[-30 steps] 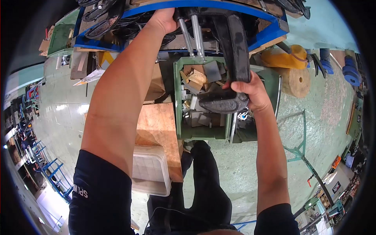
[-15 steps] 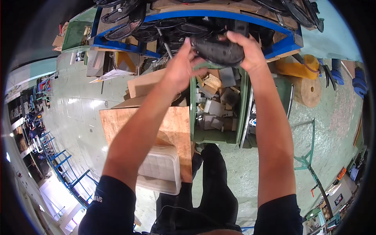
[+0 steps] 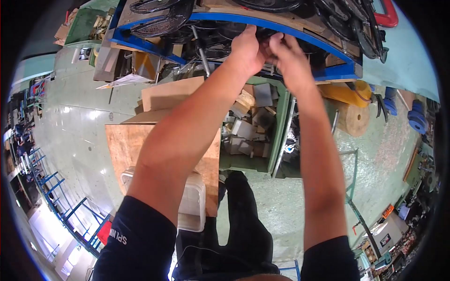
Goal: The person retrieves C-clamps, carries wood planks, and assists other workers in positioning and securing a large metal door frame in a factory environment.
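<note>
Where the black clamp point(image 3: 265, 33) was held out over the green bin point(image 3: 276, 136) a moment ago, it now sits far up at the blue rack point(image 3: 300, 25), mostly hidden between left hand point(image 3: 248, 47) and right hand point(image 3: 286, 54), both grasping it.

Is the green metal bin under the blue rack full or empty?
Partly full: the green metal bin holds loose wood and metal offcuts.
</note>
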Available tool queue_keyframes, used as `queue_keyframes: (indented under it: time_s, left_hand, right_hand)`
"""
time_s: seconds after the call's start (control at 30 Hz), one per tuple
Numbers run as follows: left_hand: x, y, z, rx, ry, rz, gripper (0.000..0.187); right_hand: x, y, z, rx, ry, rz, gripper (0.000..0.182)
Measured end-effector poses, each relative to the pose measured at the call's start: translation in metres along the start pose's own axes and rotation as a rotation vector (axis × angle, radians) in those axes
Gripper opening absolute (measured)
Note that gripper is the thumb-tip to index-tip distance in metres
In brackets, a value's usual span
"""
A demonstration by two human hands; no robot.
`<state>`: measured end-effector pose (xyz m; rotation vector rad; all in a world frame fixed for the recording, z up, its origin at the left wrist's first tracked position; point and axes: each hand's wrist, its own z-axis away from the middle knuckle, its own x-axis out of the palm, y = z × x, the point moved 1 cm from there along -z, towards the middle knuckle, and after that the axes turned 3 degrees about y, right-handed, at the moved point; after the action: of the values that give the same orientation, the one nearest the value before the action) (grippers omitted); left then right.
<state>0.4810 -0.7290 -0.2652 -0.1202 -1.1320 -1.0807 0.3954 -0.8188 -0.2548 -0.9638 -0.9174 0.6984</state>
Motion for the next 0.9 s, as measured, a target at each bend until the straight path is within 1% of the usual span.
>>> queue_keyframes:
  time_s: [0.03, 0.07, 0.13, 0.17, 0.2, 0.23, 0.27, 0.33, 0.4, 0.47, 0.5, 0.53, 0.6, 0.63, 0.67, 0.73, 0.8, 0.83, 0.87, 0.9]
  left_hand:
    - [0.012, -0.001, -0.003, -0.02, 0.098, 0.011, 0.037]
    - [0.02, -0.001, -0.004, -0.032, 0.186, -0.067, 0.034]
    - [0.01, -0.006, -0.021, 0.045, -0.058, -0.33, 0.029]
    - [0.012, -0.008, -0.026, 0.049, -0.063, -0.319, 0.029]
    - [0.011, -0.012, -0.028, 0.035, 0.003, -0.445, 0.026]
    - [0.011, -0.017, -0.03, 0.016, 0.071, -0.571, 0.024]
    - [0.011, -0.02, -0.035, 0.007, 0.069, -0.563, 0.024]
    - [0.014, -0.025, -0.042, -0.093, 0.224, -0.657, 0.024]
    - [0.021, -0.013, -0.028, -0.175, 0.284, -0.751, 0.025]
    - [0.009, 0.002, -0.024, -0.238, 0.212, -0.926, 0.027]
    - [0.006, 0.008, -0.022, -0.197, 0.217, -0.989, 0.028]
    - [0.005, 0.013, -0.021, -0.154, 0.222, -1.053, 0.029]
    - [0.003, 0.013, -0.018, -0.133, 0.209, -1.038, 0.031]
    - [0.002, 0.012, -0.015, -0.107, 0.18, -0.952, 0.031]
    - [0.001, 0.013, -0.013, -0.076, 0.149, -0.867, 0.031]
    - [-0.001, 0.016, -0.003, -0.143, 0.129, -0.89, 0.031]
    - [-0.009, 0.019, 0.009, -0.148, 0.162, -0.857, 0.033]
    - [-0.013, 0.023, 0.011, -0.149, 0.161, -0.861, 0.033]
    - [-0.017, 0.027, 0.013, -0.139, 0.188, -0.8, 0.034]
    - [-0.022, 0.03, 0.016, -0.129, 0.216, -0.735, 0.036]
  right_hand:
    - [0.005, 0.003, 0.024, -0.033, 0.057, 0.054, 0.061]
    - [0.008, 0.006, 0.05, -0.067, 0.109, 0.105, 0.068]
    - [0.007, 0.017, 0.106, 0.079, 0.082, 0.31, 0.072]
    - [0.005, 0.035, 0.134, 0.146, 0.049, 0.217, 0.07]
    - [0.004, 0.054, 0.164, 0.218, 0.02, 0.12, 0.067]
    - [0.006, 0.063, 0.194, 0.352, 0.019, 0.115, 0.065]
    - [0.008, 0.071, 0.222, 0.485, 0.019, 0.106, 0.062]
    - [0.004, 0.09, 0.276, 0.595, -0.132, 0.455, 0.057]
    - [0.004, 0.1, 0.321, 0.652, -0.214, 0.649, 0.055]
    - [-0.001, 0.109, 0.354, 0.646, -0.207, 0.667, 0.054]
    - [0.0, 0.108, 0.364, 0.646, -0.206, 0.679, 0.052]
    - [-0.001, 0.109, 0.371, 0.641, -0.2, 0.675, 0.052]
    - [-0.002, 0.107, 0.376, 0.631, -0.177, 0.693, 0.053]
    - [-0.004, 0.108, 0.374, 0.664, -0.148, 0.64, 0.052]
    - [-0.005, 0.109, 0.366, 0.652, -0.15, 0.635, 0.052]
    - [-0.011, 0.109, 0.339, 0.609, -0.055, 0.646, 0.051]
    - [-0.022, 0.11, 0.292, 0.527, 0.111, 0.509, 0.045]
    - [-0.022, 0.099, 0.259, 0.515, 0.206, 0.306, 0.042]
    - [-0.021, 0.083, 0.224, 0.502, 0.297, 0.102, 0.041]
    - [-0.026, 0.066, 0.189, 0.374, 0.307, 0.241, 0.043]
